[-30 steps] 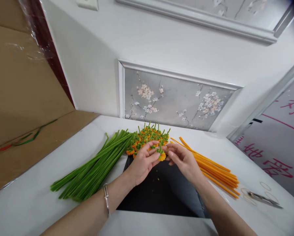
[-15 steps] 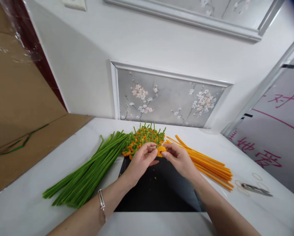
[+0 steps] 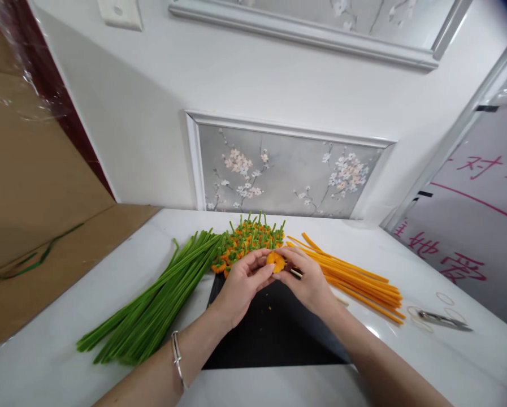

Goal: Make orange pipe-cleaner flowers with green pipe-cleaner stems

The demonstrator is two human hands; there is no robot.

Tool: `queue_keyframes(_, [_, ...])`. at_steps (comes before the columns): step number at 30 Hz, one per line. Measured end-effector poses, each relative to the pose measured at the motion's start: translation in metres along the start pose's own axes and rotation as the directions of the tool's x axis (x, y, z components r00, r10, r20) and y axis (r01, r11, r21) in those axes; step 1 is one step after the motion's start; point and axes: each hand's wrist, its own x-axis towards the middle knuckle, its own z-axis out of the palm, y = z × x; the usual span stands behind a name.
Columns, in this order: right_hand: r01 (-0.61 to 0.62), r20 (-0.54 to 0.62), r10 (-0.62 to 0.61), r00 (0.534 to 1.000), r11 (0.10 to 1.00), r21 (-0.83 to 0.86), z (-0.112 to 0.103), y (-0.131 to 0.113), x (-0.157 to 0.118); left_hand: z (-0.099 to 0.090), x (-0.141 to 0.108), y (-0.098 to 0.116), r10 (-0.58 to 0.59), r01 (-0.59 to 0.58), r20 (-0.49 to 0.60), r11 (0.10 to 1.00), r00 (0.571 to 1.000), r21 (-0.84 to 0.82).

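Note:
A small, round, lobed orange pipe-cleaner flower [image 3: 276, 261] is pinched between the fingers of both my hands, its face turned up toward me. My left hand [image 3: 247, 282] grips its left side with thumb and fingertips. On the other side, my right hand [image 3: 306, 280] has its thumb and fingers closed on the flower. A thin pale stick [image 3: 296, 273] shows under the right hand's fingers; I cannot tell how it is held. Just behind my hands lies a pile of orange-and-green pipe-cleaner pieces [image 3: 253, 236] with green stems sticking up.
A black mat [image 3: 274, 333] lies under my hands on the white table [image 3: 219, 387]. Green pipe cleaners [image 3: 155, 302] are bunched at left, orange pipe cleaners [image 3: 359, 280] at right. Farther right are scissors-like metal snips [image 3: 443, 320] and several pale rubber bands [image 3: 445, 298]. A wall stands behind.
The orange flower has been turned so that its round face shows. My right hand has shifted slightly, and the pale stick now shows under it. The camera view has moved a little.

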Motion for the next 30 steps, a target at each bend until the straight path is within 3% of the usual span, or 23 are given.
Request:
queue_keyframes(5, [-0.124, -0.015, 0.129, 0.992, 0.973, 0.197, 0.005, -0.001, -0.001, -0.002, 0.003, -0.005, 0.117, -0.109, -0.036, 0.979, 0.992, 0.174])
queue_keyframes(9, [-0.163, -0.025, 0.173, 0.985, 0.962, 0.219, 0.006, -0.002, -0.002, -0.003, 0.003, -0.005, 0.178, -0.158, -0.056, 0.954, 0.983, 0.256])
queue_keyframes(14, [-0.209, -0.003, 0.216, 0.976, 0.949, 0.235, 0.005, -0.001, 0.0, -0.002, 0.002, -0.001, 0.189, -0.192, 0.039, 0.949, 0.981, 0.25])
queue_keyframes(21, [-0.253, 0.213, 0.184, 0.959, 0.896, 0.364, -0.007, -0.003, 0.005, -0.003, 0.004, 0.001, 0.22, -0.225, 0.054, 0.911, 0.974, 0.346])
queue_keyframes(30, [-0.26, 0.157, 0.218, 0.963, 0.905, 0.335, -0.008, 0.002, 0.006, -0.006, 0.005, -0.001, 0.167, -0.183, 0.076, 0.929, 0.983, 0.322])
